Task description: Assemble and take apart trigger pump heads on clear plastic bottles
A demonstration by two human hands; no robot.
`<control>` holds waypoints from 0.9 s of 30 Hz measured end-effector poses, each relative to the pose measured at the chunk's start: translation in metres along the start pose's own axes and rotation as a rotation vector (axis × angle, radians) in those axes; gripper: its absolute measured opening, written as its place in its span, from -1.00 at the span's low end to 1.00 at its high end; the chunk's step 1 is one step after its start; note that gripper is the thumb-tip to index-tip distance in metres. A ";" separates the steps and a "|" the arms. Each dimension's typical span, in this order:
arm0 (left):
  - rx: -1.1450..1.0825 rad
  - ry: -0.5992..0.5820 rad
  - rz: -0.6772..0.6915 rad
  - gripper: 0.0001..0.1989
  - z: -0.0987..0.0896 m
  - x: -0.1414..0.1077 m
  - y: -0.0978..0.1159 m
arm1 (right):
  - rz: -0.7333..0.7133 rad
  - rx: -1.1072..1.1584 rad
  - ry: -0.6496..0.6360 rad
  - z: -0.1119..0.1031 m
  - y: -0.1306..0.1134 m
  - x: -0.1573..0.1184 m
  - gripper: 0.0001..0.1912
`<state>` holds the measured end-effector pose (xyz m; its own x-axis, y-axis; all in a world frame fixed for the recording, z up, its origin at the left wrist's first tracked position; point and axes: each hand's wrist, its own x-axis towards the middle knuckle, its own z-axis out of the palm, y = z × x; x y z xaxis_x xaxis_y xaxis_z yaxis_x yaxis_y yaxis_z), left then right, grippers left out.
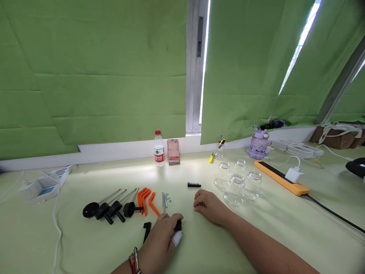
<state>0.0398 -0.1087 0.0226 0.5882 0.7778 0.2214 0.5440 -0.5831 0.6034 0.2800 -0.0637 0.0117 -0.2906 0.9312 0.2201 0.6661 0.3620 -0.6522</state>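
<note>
My left hand (162,238), with white wrapping on its thumb, closes round a small black part (178,225) that is mostly covered by the fingers. Beside that wrist lies a black handle-like piece (146,230), partly hidden. My right hand (211,207) rests on the table with its fingers curled together; whatever they may hold is hidden. Just beyond it lies a small black piece with a spring (194,185). Orange bent pieces (144,199), metal screws (164,200) and small nuts (169,198) lie past my left hand.
Black round parts with metal rods (115,208) lie to the left. Several glass jars (237,184) stand on the right, near an orange power strip (281,178). Against the wall are a water bottle (159,150), a purple jug (258,144) and a white cable (56,224) lies left.
</note>
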 end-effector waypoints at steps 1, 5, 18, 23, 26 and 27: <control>-0.005 0.000 0.000 -0.63 0.000 0.000 0.000 | -0.003 -0.008 -0.005 0.001 0.000 0.000 -0.88; -0.002 -0.004 -0.010 -0.70 -0.001 0.002 0.004 | -0.014 -0.044 -0.014 0.001 -0.002 0.001 -0.87; -0.030 0.038 -0.038 -0.71 0.003 0.002 -0.003 | -0.153 0.005 0.109 0.004 -0.027 -0.005 -0.84; -0.027 0.043 -0.033 -0.69 0.005 0.002 -0.005 | -0.253 0.213 0.121 0.011 -0.051 -0.014 -0.86; -0.036 0.049 -0.022 -0.69 0.005 0.003 -0.003 | -0.274 0.288 0.085 0.015 -0.057 -0.017 -0.85; -0.039 0.048 -0.018 -0.69 0.005 0.003 -0.002 | -0.277 0.300 0.075 0.016 -0.058 -0.017 -0.85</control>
<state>0.0432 -0.1060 0.0182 0.5482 0.7992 0.2464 0.5301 -0.5599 0.6368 0.2356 -0.1016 0.0341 -0.3721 0.8049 0.4622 0.3364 0.5811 -0.7411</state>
